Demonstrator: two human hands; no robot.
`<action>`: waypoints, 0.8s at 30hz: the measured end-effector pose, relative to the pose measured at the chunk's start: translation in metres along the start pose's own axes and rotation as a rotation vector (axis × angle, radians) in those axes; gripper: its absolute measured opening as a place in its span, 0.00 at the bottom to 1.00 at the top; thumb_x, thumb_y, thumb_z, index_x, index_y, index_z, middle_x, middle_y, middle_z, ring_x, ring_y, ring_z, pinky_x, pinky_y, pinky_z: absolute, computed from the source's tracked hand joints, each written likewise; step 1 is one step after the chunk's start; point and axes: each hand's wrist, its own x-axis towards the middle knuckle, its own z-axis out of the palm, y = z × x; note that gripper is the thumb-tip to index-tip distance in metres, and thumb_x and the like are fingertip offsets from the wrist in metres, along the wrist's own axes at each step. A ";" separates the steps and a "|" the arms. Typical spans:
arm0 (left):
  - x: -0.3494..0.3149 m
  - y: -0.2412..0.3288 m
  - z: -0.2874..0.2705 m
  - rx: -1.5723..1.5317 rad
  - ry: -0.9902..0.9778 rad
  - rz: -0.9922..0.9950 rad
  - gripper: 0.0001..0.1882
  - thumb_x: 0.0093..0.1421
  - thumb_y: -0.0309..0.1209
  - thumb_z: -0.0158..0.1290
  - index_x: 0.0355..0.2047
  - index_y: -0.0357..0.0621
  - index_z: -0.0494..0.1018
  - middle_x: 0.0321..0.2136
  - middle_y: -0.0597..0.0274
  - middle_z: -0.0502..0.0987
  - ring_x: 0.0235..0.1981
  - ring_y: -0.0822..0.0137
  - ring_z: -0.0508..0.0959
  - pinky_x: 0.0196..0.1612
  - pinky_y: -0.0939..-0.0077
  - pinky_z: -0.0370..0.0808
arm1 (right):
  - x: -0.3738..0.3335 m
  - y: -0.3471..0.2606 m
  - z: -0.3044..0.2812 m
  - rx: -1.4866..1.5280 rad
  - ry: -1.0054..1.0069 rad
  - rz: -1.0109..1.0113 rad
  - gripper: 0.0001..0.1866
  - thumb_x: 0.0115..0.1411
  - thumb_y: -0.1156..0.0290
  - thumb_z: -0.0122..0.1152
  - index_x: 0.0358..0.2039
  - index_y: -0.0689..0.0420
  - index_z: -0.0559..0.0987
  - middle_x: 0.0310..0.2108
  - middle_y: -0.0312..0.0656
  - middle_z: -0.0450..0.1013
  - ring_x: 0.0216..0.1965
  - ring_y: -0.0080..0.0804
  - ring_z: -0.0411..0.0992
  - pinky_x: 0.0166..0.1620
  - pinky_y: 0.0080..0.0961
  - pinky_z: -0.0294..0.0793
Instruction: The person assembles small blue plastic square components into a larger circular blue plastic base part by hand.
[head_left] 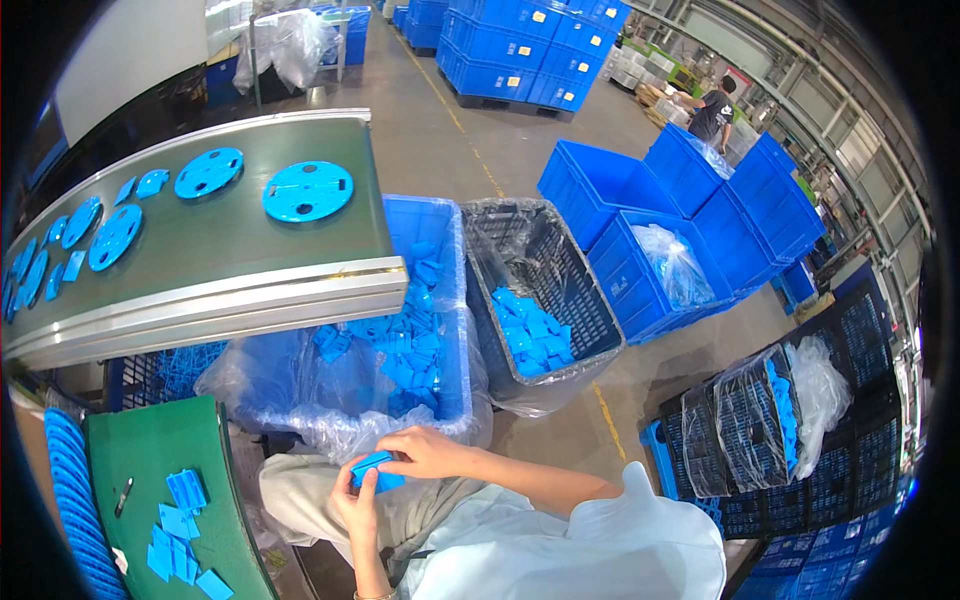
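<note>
Above my lap, both hands meet on a small blue plastic part [376,468]. My left hand [354,505] grips it from below with closed fingers, while my right hand [428,452] pinches its upper side. Fingers cover some of the part, so its full shape is hidden. Just ahead stands a blue bin [455,345] lined with clear plastic and holding many similar blue pieces. To my left, several blue flat pieces [175,540] and a grooved blue piece [187,490] lie on a green tabletop [115,440], beside a dark pen [124,497].
A conveyor belt [240,255] carries blue discs and small parts, its end reaching over the bin. Right of that stands a black crate [600,330] with blue pieces. Blue crates [625,290] and stacked black crates [860,430] stand farther right. Another person [714,112] is far off.
</note>
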 end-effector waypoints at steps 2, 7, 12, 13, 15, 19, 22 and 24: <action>0.000 0.000 -0.003 -0.047 0.000 0.003 0.13 0.56 0.28 0.56 0.40 0.34 0.72 0.35 0.63 0.75 0.37 0.74 0.72 0.43 0.79 0.69 | 0.004 0.000 0.008 0.005 0.064 -0.068 0.13 0.56 0.63 0.58 0.33 0.61 0.76 0.25 0.45 0.72 0.24 0.39 0.72 0.27 0.32 0.69; -0.008 0.008 -0.008 -0.112 0.074 0.036 0.11 0.57 0.31 0.56 0.36 0.37 0.71 0.31 0.66 0.73 0.33 0.77 0.69 0.39 0.82 0.67 | 0.014 -0.011 0.016 0.052 0.092 -0.166 0.12 0.53 0.65 0.59 0.32 0.63 0.76 0.26 0.49 0.73 0.26 0.45 0.73 0.28 0.34 0.69; -0.007 0.008 -0.012 0.032 0.133 0.079 0.09 0.57 0.30 0.55 0.33 0.38 0.71 0.28 0.67 0.72 0.31 0.77 0.68 0.38 0.81 0.67 | 0.019 -0.008 0.018 0.184 0.000 -0.069 0.12 0.55 0.65 0.59 0.33 0.62 0.76 0.26 0.43 0.74 0.25 0.31 0.73 0.28 0.29 0.69; -0.005 0.010 -0.014 0.037 0.149 0.072 0.08 0.56 0.29 0.55 0.33 0.37 0.71 0.28 0.66 0.73 0.31 0.76 0.69 0.38 0.80 0.68 | 0.022 -0.007 0.021 0.233 -0.011 -0.016 0.13 0.56 0.64 0.60 0.35 0.62 0.76 0.27 0.39 0.74 0.24 0.25 0.72 0.28 0.27 0.69; -0.005 0.010 -0.012 -0.085 0.222 0.055 0.09 0.57 0.29 0.55 0.35 0.37 0.70 0.30 0.65 0.73 0.32 0.75 0.69 0.38 0.80 0.68 | 0.022 -0.008 0.027 0.367 0.028 -0.018 0.14 0.56 0.65 0.61 0.38 0.61 0.75 0.26 0.36 0.73 0.25 0.21 0.72 0.28 0.24 0.70; -0.002 0.008 -0.008 -0.305 0.316 0.033 0.15 0.57 0.30 0.53 0.44 0.42 0.67 0.37 0.65 0.69 0.35 0.75 0.69 0.38 0.81 0.67 | 0.014 0.000 0.032 0.496 -0.120 0.158 0.15 0.54 0.64 0.63 0.35 0.61 0.74 0.22 0.36 0.72 0.21 0.20 0.72 0.25 0.19 0.69; -0.001 0.027 -0.013 0.044 0.077 0.064 0.16 0.55 0.29 0.55 0.44 0.41 0.72 0.33 0.64 0.72 0.33 0.73 0.71 0.37 0.80 0.68 | 0.003 0.007 0.023 0.494 -0.164 0.234 0.15 0.54 0.64 0.63 0.35 0.61 0.74 0.22 0.34 0.72 0.19 0.19 0.70 0.23 0.19 0.68; 0.005 0.018 -0.012 0.092 0.023 0.077 0.15 0.55 0.30 0.55 0.42 0.40 0.74 0.32 0.63 0.72 0.32 0.73 0.71 0.36 0.80 0.68 | -0.003 0.013 0.015 0.640 -0.204 0.318 0.13 0.55 0.67 0.63 0.36 0.61 0.74 0.26 0.32 0.71 0.23 0.17 0.68 0.26 0.17 0.67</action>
